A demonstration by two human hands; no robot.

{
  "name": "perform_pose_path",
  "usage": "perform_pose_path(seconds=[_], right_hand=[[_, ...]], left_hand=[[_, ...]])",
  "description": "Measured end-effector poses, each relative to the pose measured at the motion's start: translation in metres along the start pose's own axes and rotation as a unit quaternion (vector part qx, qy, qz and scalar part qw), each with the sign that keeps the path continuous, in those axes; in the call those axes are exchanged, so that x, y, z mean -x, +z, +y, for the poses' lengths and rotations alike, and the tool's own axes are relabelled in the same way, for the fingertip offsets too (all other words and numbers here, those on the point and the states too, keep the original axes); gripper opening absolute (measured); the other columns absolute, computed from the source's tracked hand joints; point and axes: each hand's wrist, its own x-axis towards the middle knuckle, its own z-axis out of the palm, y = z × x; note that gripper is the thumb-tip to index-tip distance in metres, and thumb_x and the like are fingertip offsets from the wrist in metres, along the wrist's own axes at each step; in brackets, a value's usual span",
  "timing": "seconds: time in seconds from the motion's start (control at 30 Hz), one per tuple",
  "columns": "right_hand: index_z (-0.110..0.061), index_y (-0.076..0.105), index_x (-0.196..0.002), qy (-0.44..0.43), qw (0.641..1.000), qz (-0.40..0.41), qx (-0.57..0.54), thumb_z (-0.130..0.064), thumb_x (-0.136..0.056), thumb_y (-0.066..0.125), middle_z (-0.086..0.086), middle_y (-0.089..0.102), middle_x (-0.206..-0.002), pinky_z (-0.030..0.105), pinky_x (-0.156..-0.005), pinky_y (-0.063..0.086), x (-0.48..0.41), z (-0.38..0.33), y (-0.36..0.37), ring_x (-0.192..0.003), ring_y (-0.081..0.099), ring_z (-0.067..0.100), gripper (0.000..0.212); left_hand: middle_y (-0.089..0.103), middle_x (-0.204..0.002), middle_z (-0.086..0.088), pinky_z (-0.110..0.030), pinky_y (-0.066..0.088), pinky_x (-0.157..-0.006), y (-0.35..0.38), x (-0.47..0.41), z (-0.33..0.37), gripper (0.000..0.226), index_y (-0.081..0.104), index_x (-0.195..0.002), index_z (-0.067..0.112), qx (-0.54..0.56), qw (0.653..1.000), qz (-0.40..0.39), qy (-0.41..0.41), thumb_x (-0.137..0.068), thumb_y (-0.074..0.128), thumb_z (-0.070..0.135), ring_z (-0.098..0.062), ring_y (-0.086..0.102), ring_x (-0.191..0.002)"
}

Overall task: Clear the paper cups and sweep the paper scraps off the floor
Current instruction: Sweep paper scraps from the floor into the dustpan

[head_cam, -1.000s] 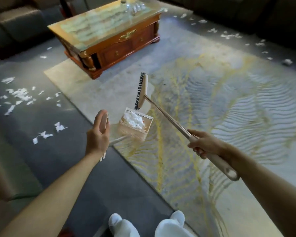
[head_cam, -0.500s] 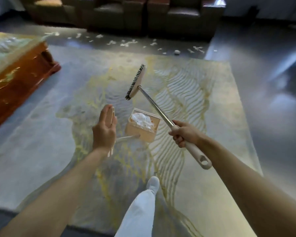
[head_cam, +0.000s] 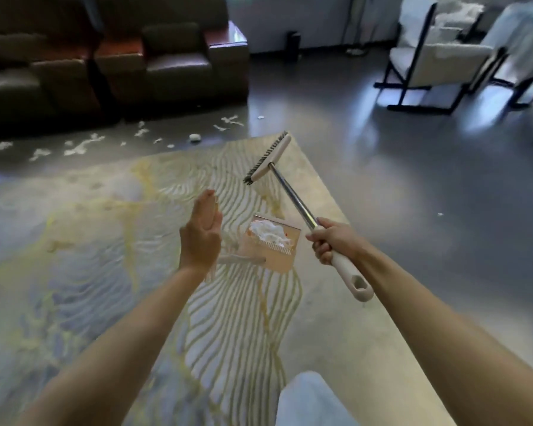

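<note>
My right hand [head_cam: 333, 241] grips the beige handle of a short broom [head_cam: 293, 198], whose black-bristled head [head_cam: 268, 158] is raised off the floor and points away from me. My left hand [head_cam: 200, 235] holds the thin handle of a tan dustpan [head_cam: 271, 256], fingers pointing up. The pan hangs above the rug between my hands and carries a heap of white paper scraps [head_cam: 268, 233]. More white scraps [head_cam: 83, 146] and a crumpled paper ball [head_cam: 194, 137] lie on the dark floor in front of the sofa. No paper cup is in view.
A pale rug with yellow wavy lines [head_cam: 105, 241] is under me. Dark brown leather armchairs [head_cam: 173, 63] line the far left. Two white chairs with black frames [head_cam: 437, 56] stand at the far right on the glossy grey floor [head_cam: 413, 179]. My white-clad leg [head_cam: 308, 401] shows below.
The view has swung right: the wooden coffee table has left the frame, and the armchairs and white chairs have come in. Both hands keep their hold on dustpan and broom.
</note>
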Motion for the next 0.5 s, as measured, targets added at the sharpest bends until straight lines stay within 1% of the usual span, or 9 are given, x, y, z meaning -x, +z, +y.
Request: perform_pose_path(seconds=[0.03, 0.1, 0.13, 0.2, 0.27, 0.3, 0.4, 0.43, 0.5], right_hand=[[-0.015, 0.045, -0.086, -0.002, 1.000, 0.006, -0.002, 0.010, -0.093, 0.043, 0.000, 0.036, -0.049, 0.011, -0.031, 0.028, -0.012, -0.010, -0.007, -0.031, 0.032, 0.003, 0.027], [-0.016, 0.046, -0.090, -0.002, 1.000, 0.017, -0.027, 0.010, -0.093, 0.043, 0.000, 0.035, -0.049, 0.011, -0.030, 0.028, -0.059, -0.043, -0.035, -0.031, 0.032, 0.003, 0.026], [-0.016, 0.047, -0.098, -0.003, 0.999, 0.023, -0.041, 0.009, -0.093, 0.043, 0.000, 0.036, -0.050, 0.011, -0.030, 0.028, -0.085, -0.060, -0.050, -0.031, 0.032, 0.003, 0.026], [-0.015, 0.043, -0.115, 0.001, 0.997, 0.037, -0.062, 0.009, -0.092, 0.043, 0.000, 0.039, -0.048, 0.013, -0.029, 0.029, -0.140, -0.098, -0.082, -0.032, 0.033, 0.004, 0.033], [-0.014, 0.043, -0.120, 0.005, 0.997, 0.042, -0.069, 0.009, -0.093, 0.042, 0.000, 0.040, -0.048, 0.014, -0.029, 0.029, -0.193, -0.141, -0.111, -0.032, 0.033, 0.004, 0.036], [-0.013, 0.044, -0.119, 0.008, 0.997, 0.040, -0.072, 0.009, -0.093, 0.042, 0.000, 0.039, -0.049, 0.013, -0.029, 0.029, -0.217, -0.165, -0.125, -0.032, 0.033, 0.004, 0.034], [-0.011, 0.044, -0.112, 0.015, 0.996, 0.043, -0.072, 0.009, -0.093, 0.042, 0.002, 0.038, -0.054, 0.013, -0.029, 0.029, -0.290, -0.236, -0.162, -0.032, 0.034, 0.003, 0.028], [-0.011, 0.045, -0.108, 0.022, 0.996, 0.045, -0.068, 0.008, -0.093, 0.042, 0.003, 0.038, -0.055, 0.012, -0.028, 0.029, -0.314, -0.259, -0.172, -0.031, 0.034, 0.003, 0.024], [-0.012, 0.045, -0.097, 0.036, 0.996, 0.042, -0.076, 0.008, -0.094, 0.042, 0.002, 0.037, -0.054, 0.012, -0.028, 0.029, -0.359, -0.303, -0.188, -0.031, 0.034, 0.003, 0.020]], left_hand=[[0.063, -0.124, -0.010, -0.043, 0.052, -0.085, 0.013, -0.018, 0.002, 0.044, 0.050, -0.133, 0.023, -0.003, 1.000, 0.002, 0.002, -0.092, 0.056, 0.010, -0.037, 0.064, -0.100], [0.064, -0.121, -0.011, -0.044, 0.052, -0.085, 0.065, -0.073, 0.006, 0.042, 0.050, -0.133, 0.022, -0.002, 1.000, -0.019, 0.012, -0.092, 0.055, 0.010, -0.037, 0.064, -0.098], [0.064, -0.119, -0.011, -0.045, 0.053, -0.083, 0.091, -0.102, 0.008, 0.041, 0.050, -0.132, 0.022, 0.002, 0.999, -0.030, 0.020, -0.093, 0.055, 0.011, -0.037, 0.064, -0.096], [0.065, -0.114, -0.013, -0.049, 0.055, -0.077, 0.147, -0.161, 0.012, 0.041, 0.049, -0.133, 0.024, 0.001, 0.998, -0.046, 0.041, -0.093, 0.054, 0.014, -0.039, 0.065, -0.090], [0.064, -0.117, -0.013, -0.047, 0.055, -0.080, 0.200, -0.222, 0.019, 0.042, 0.048, -0.135, 0.023, -0.012, 0.998, -0.048, 0.038, -0.094, 0.054, 0.015, -0.037, 0.064, -0.094], [0.063, -0.117, -0.013, -0.046, 0.055, -0.080, 0.223, -0.251, 0.023, 0.043, 0.048, -0.135, 0.022, -0.014, 0.999, -0.041, 0.032, -0.094, 0.054, 0.015, -0.037, 0.064, -0.094], [0.063, -0.105, -0.010, -0.045, 0.057, -0.069, 0.282, -0.333, 0.043, 0.044, 0.048, -0.135, 0.025, -0.005, 0.999, -0.032, 0.015, -0.093, 0.055, 0.015, -0.038, 0.064, -0.083], [0.063, -0.104, -0.009, -0.044, 0.056, -0.069, 0.298, -0.360, 0.048, 0.044, 0.048, -0.135, 0.026, -0.007, 1.000, -0.028, 0.009, -0.093, 0.056, 0.015, -0.037, 0.064, -0.082], [0.064, -0.107, -0.010, -0.042, 0.055, -0.073, 0.330, -0.411, 0.055, 0.045, 0.047, -0.135, 0.024, -0.016, 1.000, -0.020, 0.015, -0.092, 0.057, 0.014, -0.034, 0.063, -0.083]])
